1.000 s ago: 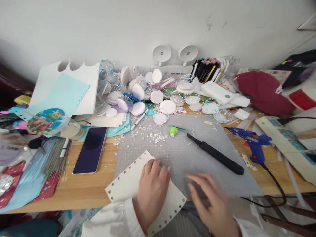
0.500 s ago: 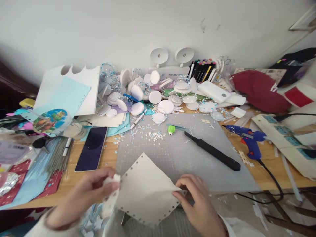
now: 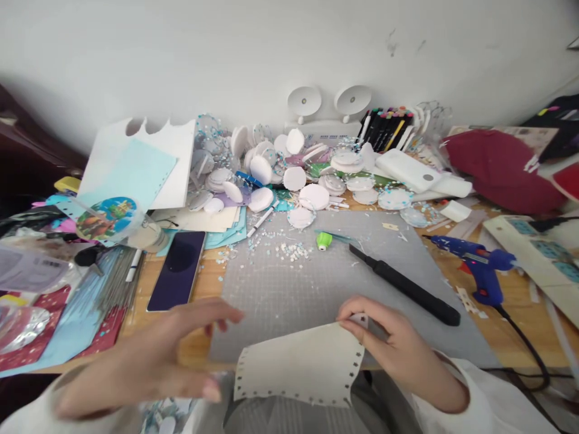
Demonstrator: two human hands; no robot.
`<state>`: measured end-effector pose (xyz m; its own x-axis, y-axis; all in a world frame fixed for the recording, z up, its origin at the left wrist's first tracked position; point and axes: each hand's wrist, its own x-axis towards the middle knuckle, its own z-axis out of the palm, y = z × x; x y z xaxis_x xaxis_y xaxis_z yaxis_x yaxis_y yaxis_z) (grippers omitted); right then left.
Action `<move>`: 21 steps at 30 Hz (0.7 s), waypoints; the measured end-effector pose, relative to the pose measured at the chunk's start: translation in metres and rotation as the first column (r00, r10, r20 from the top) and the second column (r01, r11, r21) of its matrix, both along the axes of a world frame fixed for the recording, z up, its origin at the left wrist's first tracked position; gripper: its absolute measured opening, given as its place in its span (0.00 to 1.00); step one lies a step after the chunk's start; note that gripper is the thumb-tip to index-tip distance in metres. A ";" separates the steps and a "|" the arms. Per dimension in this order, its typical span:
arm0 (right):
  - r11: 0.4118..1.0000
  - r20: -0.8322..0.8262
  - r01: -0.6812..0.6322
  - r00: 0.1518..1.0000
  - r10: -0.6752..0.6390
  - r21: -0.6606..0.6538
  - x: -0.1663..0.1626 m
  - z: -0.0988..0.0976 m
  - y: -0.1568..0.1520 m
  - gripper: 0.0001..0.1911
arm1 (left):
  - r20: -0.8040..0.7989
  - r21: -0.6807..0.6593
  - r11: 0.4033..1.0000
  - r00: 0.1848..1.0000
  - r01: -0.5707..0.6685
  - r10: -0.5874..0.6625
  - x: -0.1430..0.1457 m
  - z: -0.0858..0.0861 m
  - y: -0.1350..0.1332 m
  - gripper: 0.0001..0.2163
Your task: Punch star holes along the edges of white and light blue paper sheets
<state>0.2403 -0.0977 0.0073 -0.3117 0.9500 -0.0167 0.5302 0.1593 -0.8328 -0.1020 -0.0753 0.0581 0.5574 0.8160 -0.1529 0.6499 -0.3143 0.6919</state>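
A cream sheet of paper (image 3: 301, 366) with punched holes along its edges hangs over the near edge of the grey cutting mat (image 3: 316, 283). My right hand (image 3: 398, 349) pinches its upper right corner. My left hand (image 3: 149, 361) hovers blurred just left of the sheet with fingers stretched out, touching nothing I can make out. A black craft knife (image 3: 404, 285) lies on the mat beyond my right hand, and a small green punch (image 3: 323, 240) sits at the mat's far side.
A dark phone (image 3: 177, 270) lies left of the mat. A blue glue gun (image 3: 474, 265) with its cord lies to the right. White foam discs (image 3: 289, 175), markers (image 3: 384, 126) and paper scraps crowd the back. Blue and red papers (image 3: 67, 325) cover the left.
The cream sheet turned and slid toward me, now hanging over the mat's near edge. My left hand let go of its left corner and opened; my right hand kept hold.
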 end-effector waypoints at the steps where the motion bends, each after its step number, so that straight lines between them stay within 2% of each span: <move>1: 1.000 -0.003 0.002 1.000 -0.002 0.001 0.000 0.001 0.004 0.08 | 0.008 -0.140 0.981 0.991 0.131 -0.132 0.019 -0.001 0.013 0.23; 2: 1.000 -0.007 0.007 1.000 -0.007 0.000 0.000 0.002 0.008 0.08 | 0.049 -0.230 0.944 0.972 0.236 -0.231 0.036 -0.004 0.026 0.17; 4: 1.000 -0.013 0.027 1.000 -0.027 0.001 0.002 -0.001 0.018 0.10 | 0.149 -0.290 0.906 0.950 0.308 -0.275 0.062 -0.015 0.050 0.16; 7: 0.994 -0.005 0.097 0.995 -0.097 0.047 0.010 -0.013 0.035 0.11 | 0.229 -0.445 0.838 0.945 0.315 -0.234 0.081 -0.034 0.076 0.18; 11: 0.966 -0.027 0.239 0.971 -0.238 0.095 0.027 -0.033 0.054 0.10 | 0.328 -0.534 0.778 0.929 0.331 -0.170 0.084 -0.049 0.090 0.18; 16: 0.946 0.020 0.270 0.961 -0.277 0.178 0.028 -0.030 0.075 0.09 | 0.406 -0.526 0.764 0.900 0.374 -0.161 0.081 -0.056 0.088 0.17; 18: 0.947 0.066 0.229 0.966 -0.249 0.224 0.018 -0.026 0.087 0.10 | 0.428 -0.505 0.771 0.888 0.388 -0.167 0.081 -0.058 0.087 0.17; 21: 0.942 0.192 0.100 0.967 -0.169 0.322 0.001 -0.027 0.107 0.14 | 0.464 -0.461 0.800 0.873 0.384 -0.151 0.083 -0.061 0.086 0.18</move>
<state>0.2409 0.0091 -0.0201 -0.2020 0.9520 0.2299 0.7246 0.3032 -0.6189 -0.0188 0.0103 -0.0024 0.8459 0.4796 -0.2331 0.2378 0.0520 0.9699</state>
